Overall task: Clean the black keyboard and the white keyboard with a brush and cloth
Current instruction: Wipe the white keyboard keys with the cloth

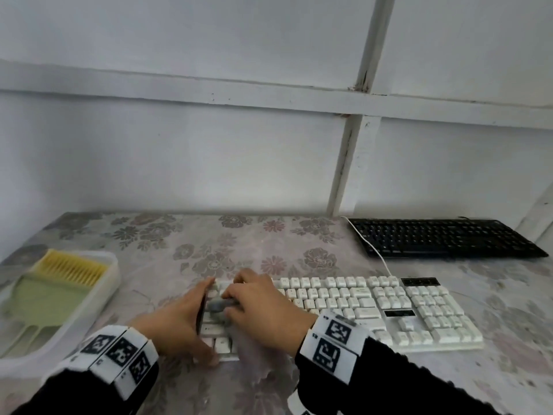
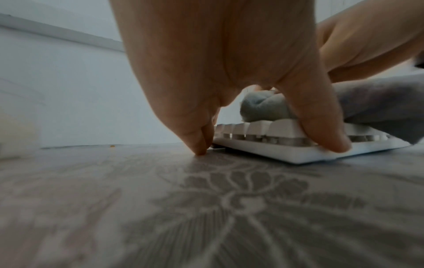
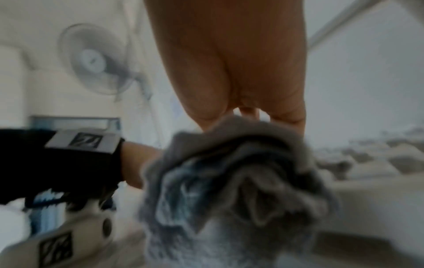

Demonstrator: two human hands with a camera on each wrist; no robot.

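Head view. Two keyboards lie on one floral-patterned table (image 1: 299,244). The white keyboard (image 1: 374,307) sits at centre to lower right of the frame; the black keyboard (image 1: 443,239) lies well apart from it, at the right edge near the wall, with a white cable (image 1: 377,255) running along its left end toward the white keyboard. One translucent tray (image 1: 110,283) at the left of the frame holds one brush (image 1: 58,290), green-bodied with yellow bristles.

Two hands work at the left end of the white keyboard. The left hand (image 1: 176,322) braces that end: in the left wrist view the thumb (image 2: 321,130) presses on the keyboard's front edge while the fingertips (image 2: 198,143) touch the table at its far corner, so the hand is spread across the keyboard's end rather than closed round it. The right hand (image 1: 263,310) has its fingers curled over one grey cloth (image 1: 220,307), bunched and pressed on the keys; loose cloth trails below the wrist toward the lower edge of the frame.

Right wrist view. The cloth (image 3: 229,181) fills the centre, blurred, beneath the right hand (image 3: 229,63). One wall fan (image 3: 96,59) shows at upper left.
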